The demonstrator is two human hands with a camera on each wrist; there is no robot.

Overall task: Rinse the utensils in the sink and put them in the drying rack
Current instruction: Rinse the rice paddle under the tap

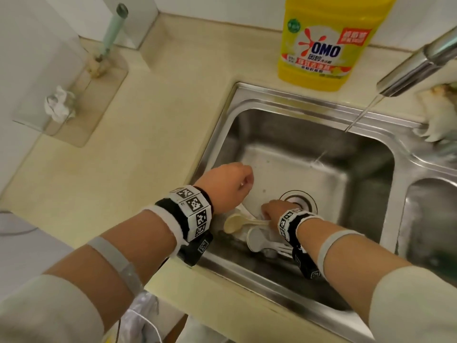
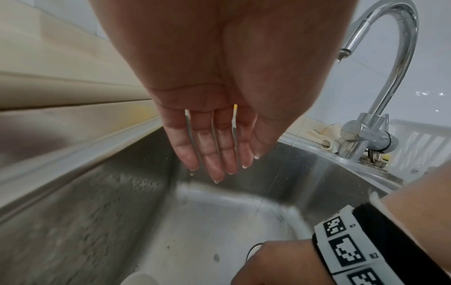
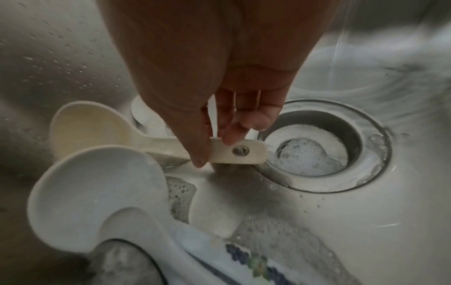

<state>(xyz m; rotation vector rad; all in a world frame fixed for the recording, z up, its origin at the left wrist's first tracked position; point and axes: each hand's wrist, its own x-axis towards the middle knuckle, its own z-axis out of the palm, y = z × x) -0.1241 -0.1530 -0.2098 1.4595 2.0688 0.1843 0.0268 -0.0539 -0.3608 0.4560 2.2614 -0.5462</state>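
Now the right hand (image 3: 219,123) pinches the handle end of the cream spoon (image 3: 136,133) lying in the sink (image 1: 272,120), which looks light, stiff and slippery, while the left hand (image 2: 214,115) hangs open.

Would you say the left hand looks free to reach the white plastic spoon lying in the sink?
Probably yes: the left hand hangs open and empty above the steel sink, nothing covering the white plastic spoon.

Spoons (image 1: 247,226) crowd sink's (image 1: 284,169) near-left corner, far basin floor open
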